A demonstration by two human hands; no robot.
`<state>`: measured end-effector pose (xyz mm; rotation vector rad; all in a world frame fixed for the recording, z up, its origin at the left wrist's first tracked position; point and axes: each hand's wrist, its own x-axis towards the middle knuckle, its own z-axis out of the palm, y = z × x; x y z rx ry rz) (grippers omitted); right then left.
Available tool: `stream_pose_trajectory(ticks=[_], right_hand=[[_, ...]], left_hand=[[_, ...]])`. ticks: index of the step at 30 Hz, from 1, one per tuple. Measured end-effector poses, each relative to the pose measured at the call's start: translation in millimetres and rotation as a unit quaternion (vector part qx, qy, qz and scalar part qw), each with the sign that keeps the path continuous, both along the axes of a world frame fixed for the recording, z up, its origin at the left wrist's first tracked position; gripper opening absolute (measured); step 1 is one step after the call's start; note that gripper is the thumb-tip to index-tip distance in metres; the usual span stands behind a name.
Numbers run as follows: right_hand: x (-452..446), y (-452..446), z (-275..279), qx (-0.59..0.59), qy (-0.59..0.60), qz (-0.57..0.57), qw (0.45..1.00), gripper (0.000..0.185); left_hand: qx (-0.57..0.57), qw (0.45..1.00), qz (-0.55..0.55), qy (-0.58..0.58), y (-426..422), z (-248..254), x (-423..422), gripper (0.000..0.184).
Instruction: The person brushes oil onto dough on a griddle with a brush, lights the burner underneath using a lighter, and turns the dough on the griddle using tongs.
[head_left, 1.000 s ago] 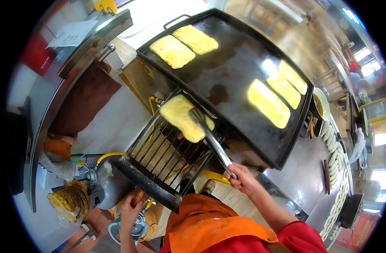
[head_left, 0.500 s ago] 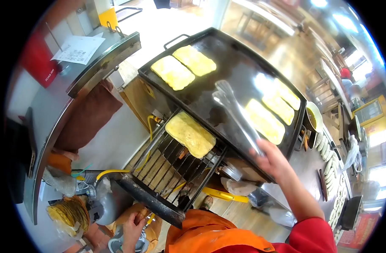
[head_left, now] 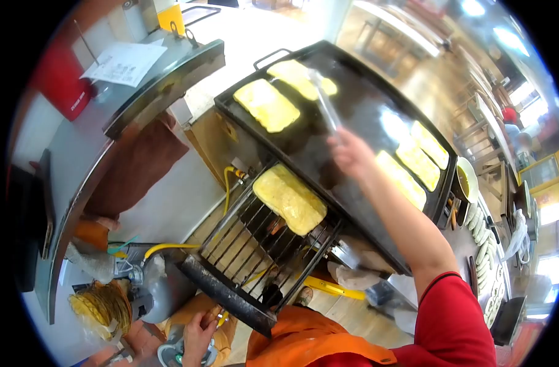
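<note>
My right hand (head_left: 351, 154) is closed round metal tongs (head_left: 329, 110), whose tips reach a yellow flatbread (head_left: 291, 76) at the griddle's far left. Beside that one lies another flatbread (head_left: 267, 106). Three more flatbreads (head_left: 417, 164) lie side by side on the right of the black griddle (head_left: 346, 79). On the pulled-out wire rack (head_left: 246, 244) below rests a browner, puffed flatbread (head_left: 290, 199). Low at the left, my left hand (head_left: 198, 336) has its fingers closed near a yellow hose end (head_left: 222, 318) below the rack's front; what they grip is hidden.
A stack of thin brown flatbreads (head_left: 102, 311) in plastic is at lower left by a grey cylinder (head_left: 163, 293). On the right are a bowl of yellow liquid (head_left: 467, 180) and rows of pale dough pieces (head_left: 484, 244). A metal counter (head_left: 71, 165) curves along the left.
My right hand has swung the tongs from the griddle's middle to the far-left flatbread, which now looks shifted and bent out of shape. My left hand stays low beside the rack.
</note>
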<state>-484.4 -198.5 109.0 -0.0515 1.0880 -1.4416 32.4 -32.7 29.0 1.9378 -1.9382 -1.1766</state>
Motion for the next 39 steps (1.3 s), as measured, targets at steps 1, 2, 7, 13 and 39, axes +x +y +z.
stream_pose_trajectory(ticks=[1,2,7,13,39], right_hand=[[4,19,3,-0.007,0.0,0.007,1.0,0.016],[5,38,0,-0.033,0.008,0.028,0.999,0.015],[65,165,35,0.048,0.133,0.05,0.989,0.023],[112,290,19,0.095,-0.015,0.19,0.977,0.039],[113,311,10,0.042,0.561,0.352,0.749,0.053]], left_hand=[[0.001,1.0,-0.01,-0.013,0,5,-1,0.031],[0.013,1.0,-0.014,-0.015,-2,13,-6,0.028],[-0.021,0.999,-0.03,-0.019,-5,25,-16,0.031],[0.047,0.999,0.001,0.013,-6,22,-14,0.031],[0.017,1.0,-0.006,0.015,-4,14,-8,0.034]])
